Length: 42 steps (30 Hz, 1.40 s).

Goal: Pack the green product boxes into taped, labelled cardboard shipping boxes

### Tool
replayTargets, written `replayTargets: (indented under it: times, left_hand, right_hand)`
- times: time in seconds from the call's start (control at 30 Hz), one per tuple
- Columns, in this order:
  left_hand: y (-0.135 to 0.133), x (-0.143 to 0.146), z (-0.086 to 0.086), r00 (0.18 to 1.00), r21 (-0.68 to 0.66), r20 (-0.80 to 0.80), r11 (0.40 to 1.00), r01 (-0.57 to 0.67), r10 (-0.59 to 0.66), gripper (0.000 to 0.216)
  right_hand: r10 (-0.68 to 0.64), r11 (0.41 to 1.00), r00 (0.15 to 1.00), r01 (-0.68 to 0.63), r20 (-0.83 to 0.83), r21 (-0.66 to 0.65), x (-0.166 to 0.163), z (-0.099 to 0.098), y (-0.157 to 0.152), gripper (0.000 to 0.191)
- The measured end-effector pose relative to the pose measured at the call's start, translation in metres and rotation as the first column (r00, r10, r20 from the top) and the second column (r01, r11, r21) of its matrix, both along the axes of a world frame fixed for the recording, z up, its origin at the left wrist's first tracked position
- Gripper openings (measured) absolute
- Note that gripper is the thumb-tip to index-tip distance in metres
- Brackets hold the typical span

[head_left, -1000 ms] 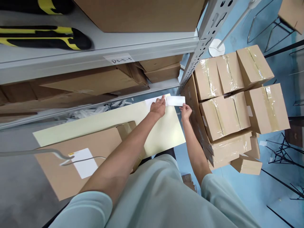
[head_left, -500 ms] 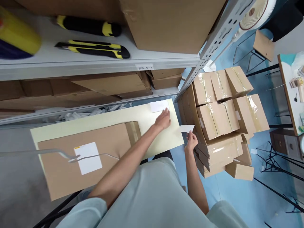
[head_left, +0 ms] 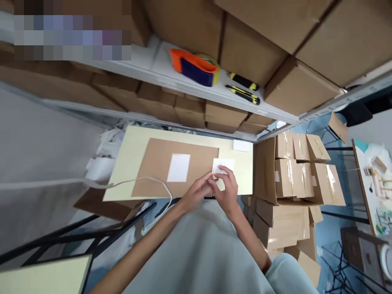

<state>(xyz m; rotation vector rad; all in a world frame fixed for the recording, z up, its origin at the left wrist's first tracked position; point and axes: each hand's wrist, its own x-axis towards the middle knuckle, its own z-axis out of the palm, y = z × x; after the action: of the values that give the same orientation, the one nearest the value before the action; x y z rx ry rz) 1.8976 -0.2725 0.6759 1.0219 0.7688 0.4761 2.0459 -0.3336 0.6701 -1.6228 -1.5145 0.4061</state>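
Both hands meet over the cream tabletop point(head_left: 121, 175) in front of my body. Between them is a small white label point(head_left: 227, 163) with a yellow mark at its near left corner. My right hand point(head_left: 227, 190) is closed on the label, fingers bent over its near edge. Pinched at that same corner, my left hand point(head_left: 198, 191) is closed too; its fingertips are partly hidden. Left of the hands lies a flat cardboard box point(head_left: 153, 163) bearing a larger white label point(head_left: 179, 168). A white paper piece point(head_left: 241, 145) rests at the table's far right corner.
Above the table runs a shelf point(head_left: 153, 61) with cartons, two utility knives point(head_left: 245, 94) and an orange-and-blue tape dispenser point(head_left: 196, 67). Stacked cartons point(head_left: 290, 179) stand to the right. A pale cable point(head_left: 122, 183) crosses the left side. A worktable point(head_left: 363, 183) is far right.
My left hand has left the white paper at the far corner and joined my right hand at the label. The right hand has brought the label in over the table. The view has shifted.
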Motion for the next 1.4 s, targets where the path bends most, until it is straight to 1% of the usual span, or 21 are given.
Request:
replayTargets:
  times: [0.03, 0.1, 0.17, 0.2, 0.27, 0.33, 0.37, 0.4, 0.47, 0.53, 0.57, 0.63, 0.67, 0.77, 0.83, 0.9, 0.97, 1.07, 1.13, 1.27, 1.4]
  left_hand:
    - [-0.001, -0.022, 0.007, 0.998, -0.022, 0.007, 0.998, -0.062, 0.062, 0.059]
    - [-0.004, -0.062, 0.016, 0.979, -0.007, -0.031, 0.980, -0.199, 0.199, 0.054]
    - [-0.006, -0.098, 0.019, 0.947, 0.025, -0.085, 0.951, -0.308, 0.309, 0.060]
    - [-0.007, -0.115, 0.019, 0.936, 0.026, -0.102, 0.941, -0.337, 0.338, 0.064]
    - [-0.008, -0.148, 0.016, 0.927, 0.000, -0.115, 0.933, -0.359, 0.357, 0.068]
    - [-0.006, -0.181, 0.013, 0.927, -0.031, -0.123, 0.932, -0.361, 0.355, 0.065]
    - [-0.005, -0.197, 0.012, 0.927, -0.040, -0.128, 0.932, -0.361, 0.354, 0.062]
    - [-0.003, -0.212, 0.011, 0.925, -0.046, -0.133, 0.930, -0.366, 0.357, 0.059]
    - [0.003, -0.238, 0.012, 0.917, -0.046, -0.136, 0.922, -0.383, 0.374, 0.056]
    - [0.011, -0.257, 0.014, 0.910, -0.038, -0.127, 0.915, -0.401, 0.394, 0.054]
    - [0.016, -0.264, 0.015, 0.909, -0.037, -0.119, 0.913, -0.407, 0.400, 0.055]
    - [0.024, -0.273, 0.018, 0.899, -0.043, -0.106, 0.901, -0.431, 0.425, 0.059]
    - [0.027, -0.275, 0.019, 0.886, -0.048, -0.100, 0.887, -0.459, 0.453, 0.061]
    - [0.030, -0.276, 0.022, 0.840, -0.062, -0.071, 0.838, -0.543, 0.539, 0.069]
    - [0.027, -0.276, 0.024, 0.862, -0.080, -0.044, 0.859, -0.506, 0.505, 0.073]
    - [0.020, -0.275, 0.027, 0.903, -0.091, -0.019, 0.898, -0.430, 0.430, 0.071]
    - [0.012, -0.276, 0.032, 0.919, -0.080, -0.006, 0.916, -0.393, 0.394, 0.064]
    - [0.004, -0.277, 0.039, 0.916, -0.022, -0.009, 0.916, -0.401, 0.401, 0.051]
    - [0.003, -0.276, 0.042, 0.914, 0.016, -0.018, 0.914, -0.405, 0.405, 0.047]
    - [0.008, -0.271, 0.040, 0.914, 0.039, -0.032, 0.914, -0.403, 0.405, 0.049]
    - [0.013, -0.264, 0.038, 0.905, 0.060, -0.044, 0.905, -0.421, 0.424, 0.049]
  right_hand:
    - [0.063, 0.998, 0.998, -0.064, -0.017, -0.015, -0.019, 0.006, 0.003, 0.017]
    - [0.180, 0.982, 0.982, -0.182, -0.052, -0.046, -0.054, 0.015, 0.009, 0.025]
    - [0.265, 0.959, 0.962, -0.270, -0.071, -0.080, -0.083, 0.022, 0.014, 0.027]
    - [0.283, 0.952, 0.957, -0.289, -0.069, -0.099, -0.095, 0.024, 0.017, 0.025]
    - [0.276, 0.949, 0.960, -0.280, -0.050, -0.144, -0.114, 0.028, 0.024, 0.019]
    - [0.254, 0.943, 0.965, -0.261, -0.064, -0.204, -0.125, 0.032, 0.031, 0.017]
    - [0.255, 0.928, 0.962, -0.273, -0.101, -0.254, -0.129, 0.033, 0.034, 0.019]
    - [0.263, 0.899, 0.952, -0.302, -0.159, -0.318, -0.132, 0.036, 0.037, 0.021]
    - [0.267, 0.811, 0.918, -0.379, -0.294, -0.446, -0.140, 0.041, 0.039, 0.025]
    - [0.252, 0.728, 0.882, -0.444, -0.398, -0.523, -0.151, 0.047, 0.037, 0.027]
    - [0.240, 0.704, 0.867, -0.465, -0.436, -0.537, -0.157, 0.050, 0.035, 0.027]
    - [0.202, 0.697, 0.848, -0.476, -0.490, -0.536, -0.171, 0.056, 0.031, 0.028]
    - [0.167, 0.717, 0.849, -0.454, -0.502, -0.529, -0.177, 0.058, 0.030, 0.029]
    - [0.026, 0.834, 0.889, -0.271, -0.457, -0.481, -0.191, 0.065, 0.033, 0.032]
    - [-0.048, 0.897, 0.915, -0.137, -0.401, -0.420, -0.196, 0.069, 0.038, 0.034]
    - [-0.076, 0.928, 0.935, -0.061, -0.345, -0.369, -0.196, 0.074, 0.043, 0.036]
    - [-0.080, 0.939, 0.953, -0.026, -0.293, -0.342, -0.193, 0.079, 0.047, 0.037]
    - [-0.072, 0.947, 0.964, -0.015, -0.258, -0.320, -0.187, 0.085, 0.052, 0.038]
    - [-0.070, 0.951, 0.966, -0.011, -0.250, -0.309, -0.183, 0.088, 0.054, 0.039]
    - [-0.066, 0.951, 0.975, -0.004, -0.213, -0.309, -0.178, 0.091, 0.059, 0.040]
    - [-0.046, 0.955, 0.974, -0.022, -0.224, -0.295, -0.171, 0.090, 0.061, 0.039]
